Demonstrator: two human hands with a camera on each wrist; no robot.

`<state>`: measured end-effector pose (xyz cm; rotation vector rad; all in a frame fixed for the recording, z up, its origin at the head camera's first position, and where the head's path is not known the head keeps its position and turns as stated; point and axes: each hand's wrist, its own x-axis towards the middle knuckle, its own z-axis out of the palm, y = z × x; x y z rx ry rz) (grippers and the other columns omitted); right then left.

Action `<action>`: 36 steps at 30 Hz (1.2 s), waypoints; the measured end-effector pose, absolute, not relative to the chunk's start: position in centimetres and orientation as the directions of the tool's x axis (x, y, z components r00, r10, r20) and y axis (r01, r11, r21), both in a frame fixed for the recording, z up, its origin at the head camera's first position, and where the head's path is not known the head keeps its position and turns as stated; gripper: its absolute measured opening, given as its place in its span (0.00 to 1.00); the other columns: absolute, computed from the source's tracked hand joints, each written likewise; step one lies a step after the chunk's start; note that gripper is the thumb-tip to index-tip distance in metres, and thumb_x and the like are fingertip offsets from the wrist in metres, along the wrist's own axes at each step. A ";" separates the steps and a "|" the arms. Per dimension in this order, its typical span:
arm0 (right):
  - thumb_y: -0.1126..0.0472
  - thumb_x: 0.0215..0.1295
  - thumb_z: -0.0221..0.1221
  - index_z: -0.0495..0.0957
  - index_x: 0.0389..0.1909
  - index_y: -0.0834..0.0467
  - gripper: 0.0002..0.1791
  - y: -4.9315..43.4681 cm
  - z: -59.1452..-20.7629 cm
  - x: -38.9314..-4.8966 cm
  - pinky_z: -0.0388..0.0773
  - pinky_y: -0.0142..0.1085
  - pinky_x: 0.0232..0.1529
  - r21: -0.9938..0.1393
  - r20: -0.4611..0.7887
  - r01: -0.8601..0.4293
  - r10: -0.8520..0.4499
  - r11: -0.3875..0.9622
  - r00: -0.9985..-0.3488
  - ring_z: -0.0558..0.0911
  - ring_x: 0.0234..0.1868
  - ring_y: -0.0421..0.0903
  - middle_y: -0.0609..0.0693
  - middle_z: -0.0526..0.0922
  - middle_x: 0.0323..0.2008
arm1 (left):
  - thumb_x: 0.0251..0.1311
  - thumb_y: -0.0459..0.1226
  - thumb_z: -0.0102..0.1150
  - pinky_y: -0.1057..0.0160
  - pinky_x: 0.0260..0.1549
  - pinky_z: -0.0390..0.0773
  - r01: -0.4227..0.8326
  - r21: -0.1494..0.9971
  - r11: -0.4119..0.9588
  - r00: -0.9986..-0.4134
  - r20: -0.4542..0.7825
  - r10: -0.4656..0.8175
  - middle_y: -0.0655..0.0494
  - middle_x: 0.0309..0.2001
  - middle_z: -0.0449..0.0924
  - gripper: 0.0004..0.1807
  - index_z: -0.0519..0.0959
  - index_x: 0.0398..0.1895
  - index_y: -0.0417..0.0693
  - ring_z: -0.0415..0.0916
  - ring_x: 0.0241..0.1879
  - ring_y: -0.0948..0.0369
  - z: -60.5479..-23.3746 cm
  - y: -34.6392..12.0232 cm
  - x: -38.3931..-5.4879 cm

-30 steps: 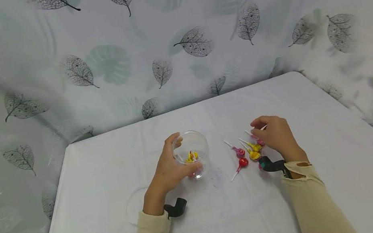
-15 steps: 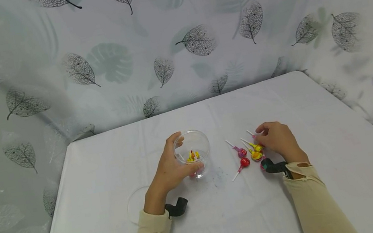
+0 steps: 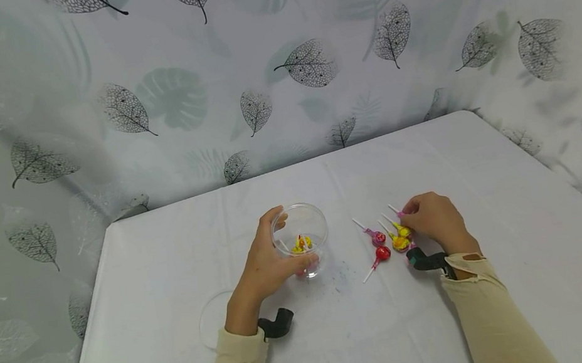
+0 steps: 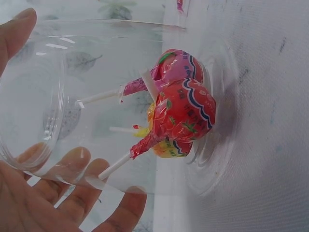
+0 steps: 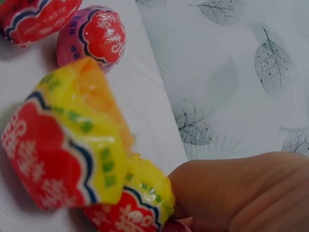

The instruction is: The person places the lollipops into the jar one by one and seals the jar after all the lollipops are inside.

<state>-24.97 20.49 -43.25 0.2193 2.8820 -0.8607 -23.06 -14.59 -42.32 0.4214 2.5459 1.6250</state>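
Observation:
My left hand [image 3: 267,264] grips a clear plastic jar [image 3: 319,228] that stands upright on the table, its fingers and thumb around the side. Inside it, the left wrist view shows a red lollipop [image 4: 186,113], a pink lollipop [image 4: 178,70] and a yellow one behind them, sticks toward the mouth. To the right, my right hand [image 3: 435,219] pinches a pink lollipop [image 3: 400,213], its head mostly hidden by the fingers. Two yellow lollipops [image 3: 400,243] lie right beside those fingertips. A purple lollipop [image 3: 377,237] and a red lollipop [image 3: 382,253] lie nearer the jar.
A clear round lid [image 3: 201,315] lies on the white-covered table [image 3: 352,349], left of my left wrist. Part of another pink lollipop shows by the right wrist's black camera mount [image 3: 423,259]. A leaf-patterned curtain [image 3: 280,113] hangs behind the table's far edge.
My right hand has moved slightly down and toward me, its fingers closing on the pink lollipop. One yellow lollipop's stick has shifted apart from the other's. The left hand and jar hold still.

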 end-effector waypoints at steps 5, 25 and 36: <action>0.56 0.65 0.65 0.86 0.47 0.64 0.17 20.8 -43.1 -25.0 0.74 0.44 0.38 -0.561 -0.160 0.190 0.120 0.806 -0.980 0.78 0.39 0.56 0.57 0.86 0.34 | 0.47 0.49 0.82 0.35 0.67 0.63 0.190 0.899 0.395 -0.956 0.078 0.284 0.47 0.75 0.65 0.58 0.55 0.79 0.61 0.62 0.74 0.46 -42.3 -14.5 -23.0; 0.57 0.71 0.64 0.87 0.45 0.62 0.12 19.5 -40.8 -23.8 0.75 0.36 0.30 -0.686 0.151 0.034 0.187 0.727 -0.971 0.80 0.39 0.57 0.62 0.88 0.38 | 0.48 0.48 0.82 0.36 0.68 0.63 0.194 0.896 0.399 -0.956 0.081 0.283 0.49 0.75 0.65 0.58 0.55 0.79 0.62 0.63 0.74 0.52 -42.2 -14.6 -23.0; 0.59 0.70 0.65 0.88 0.46 0.61 0.11 18.5 -39.8 -23.5 0.77 0.37 0.29 -0.763 0.230 -0.053 0.193 0.644 -0.954 0.83 0.37 0.56 0.62 0.89 0.39 | 0.48 0.48 0.82 0.36 0.67 0.63 0.193 0.897 0.398 -0.956 0.082 0.280 0.50 0.75 0.66 0.58 0.55 0.79 0.62 0.63 0.74 0.51 -42.4 -14.6 -23.0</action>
